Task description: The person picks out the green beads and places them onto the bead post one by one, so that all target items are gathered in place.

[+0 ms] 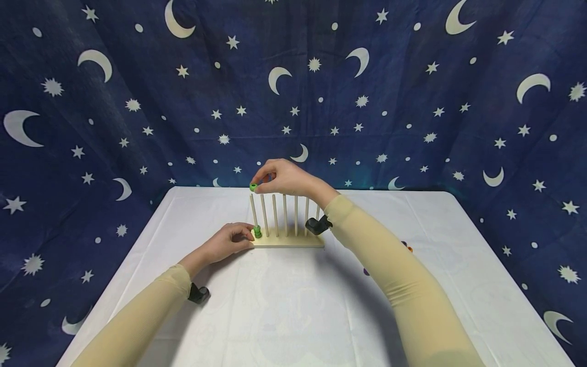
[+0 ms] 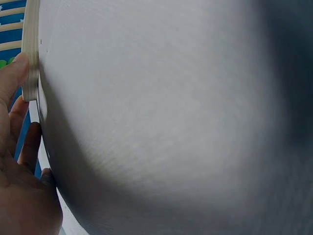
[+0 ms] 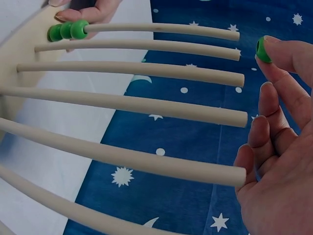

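Note:
A pale wooden stand (image 1: pixel 289 241) with a row of several upright pegs is on the table. Three green beads (image 3: pixel 67 31) are stacked at the foot of its leftmost peg (image 1: pixel 253 209). Between thumb and index finger, my right hand (image 1: pixel 290 177) pinches another green bead (image 3: pixel 264 51), held just above that peg's tip with its hole showing. The other right fingers are loosely bent. My left hand (image 1: pixel 228 239) grips the left end of the stand's base, thumb on one face and a fingertip at the other (image 2: pixel 14 98).
Small orange and dark pieces (image 1: pixel 407 246) lie to the right, partly behind my right sleeve. A purple piece (image 1: pixel 366 272) shows at the sleeve's near edge. A white cloth (image 1: pixel 284 311) covers the table; a blue star-and-moon curtain (image 1: pixel 293 117) hangs behind it.

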Action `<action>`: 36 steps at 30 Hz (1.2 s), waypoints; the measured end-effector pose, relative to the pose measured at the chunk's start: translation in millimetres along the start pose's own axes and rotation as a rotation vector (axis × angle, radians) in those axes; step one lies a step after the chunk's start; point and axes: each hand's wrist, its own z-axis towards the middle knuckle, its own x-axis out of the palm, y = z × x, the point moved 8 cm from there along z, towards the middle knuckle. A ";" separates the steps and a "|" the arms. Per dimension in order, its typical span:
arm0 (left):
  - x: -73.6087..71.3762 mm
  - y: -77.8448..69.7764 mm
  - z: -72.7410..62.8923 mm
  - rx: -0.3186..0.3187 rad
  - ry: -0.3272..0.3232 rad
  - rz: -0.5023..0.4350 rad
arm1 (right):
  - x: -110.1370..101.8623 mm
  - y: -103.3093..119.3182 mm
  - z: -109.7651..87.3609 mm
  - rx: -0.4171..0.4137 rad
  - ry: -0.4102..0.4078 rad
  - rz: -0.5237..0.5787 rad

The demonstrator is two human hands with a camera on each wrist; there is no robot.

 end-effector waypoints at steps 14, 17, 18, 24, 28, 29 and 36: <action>-0.5 -2.0 -1.0 -0.007 0.012 -0.008 | 9.7 -2.5 4.4 0.003 0.032 -0.027; -0.5 -1.7 -1.2 -0.010 0.014 -0.008 | 11.2 -3.6 4.9 0.012 0.037 -0.026; -0.5 -1.6 -1.2 -0.010 0.014 -0.011 | 11.6 -3.8 5.0 0.013 0.037 -0.026; -0.3 -0.2 -0.7 -0.013 0.015 -0.023 | 13.8 -6.1 5.6 0.020 0.032 -0.028; -0.4 1.0 -0.6 -0.015 0.014 -0.027 | 15.7 -7.2 5.8 0.029 0.040 -0.033; -0.3 1.1 -0.5 -0.015 0.015 -0.026 | 16.0 -7.3 5.8 0.029 0.042 -0.034; -0.5 0.5 -0.8 -0.012 0.012 -0.022 | 16.8 -7.8 5.7 0.030 0.050 -0.032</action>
